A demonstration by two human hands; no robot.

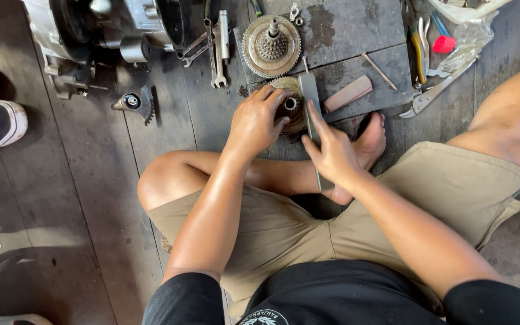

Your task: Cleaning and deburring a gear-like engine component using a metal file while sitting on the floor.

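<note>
1. Head view: I see the engine casing (100,27) far left, with wrenches (215,45) beside it.
2. My left hand (257,120) clamps the toothed gear (289,108) on the dark board (356,36).
3. My right hand (332,150) grips a flat metal file (309,99), laid against that gear.
4. Pliers (419,54) lie right.

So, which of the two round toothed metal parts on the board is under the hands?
The nearer round toothed metal part, held by the left hand; the farther toothed part with a splined hub lies untouched.
</note>
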